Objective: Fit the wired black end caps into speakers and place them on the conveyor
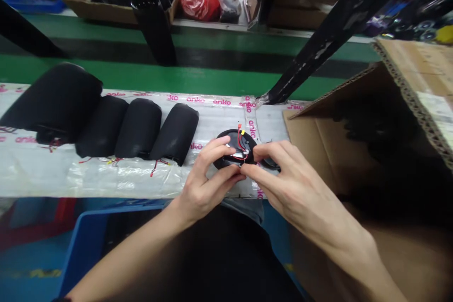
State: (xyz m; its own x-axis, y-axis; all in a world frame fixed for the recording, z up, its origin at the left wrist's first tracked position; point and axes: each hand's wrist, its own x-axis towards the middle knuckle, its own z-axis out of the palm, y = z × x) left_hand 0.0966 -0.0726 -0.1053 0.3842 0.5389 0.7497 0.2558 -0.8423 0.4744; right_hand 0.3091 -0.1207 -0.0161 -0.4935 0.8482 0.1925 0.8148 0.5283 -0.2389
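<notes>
A single round black disc point(228, 139) is held on the plastic-wrapped bench point(123, 177), right of centre, with its wired face turned up, seemingly so that the red wires point(240, 140) and their two small yellow-tipped connectors point(243, 132) stay exposed to the fingers. It is gripped at its left side by the left hand point(208, 174), whose fingers are curled over the rim and whose thumb lies beneath them. The right hand point(286, 177) is closed in toward the disc's middle, with the fingers bent; whether a wire is pinched cannot be told. Just right of the disc, one smaller round black piece point(271, 164) lies partly under the right hand. To the left, four curved black covers point(138, 127) are lined up side by side, apparently kept in order and within reach, with thin red leads point(155, 167) trailing toward the near edge. An open cardboard box point(354, 151) stands to the right, one blue crate point(85, 245) sits near, and one cardboard tray of black parts point(81, 2) lies far off beside a red bag point(200, 0).
</notes>
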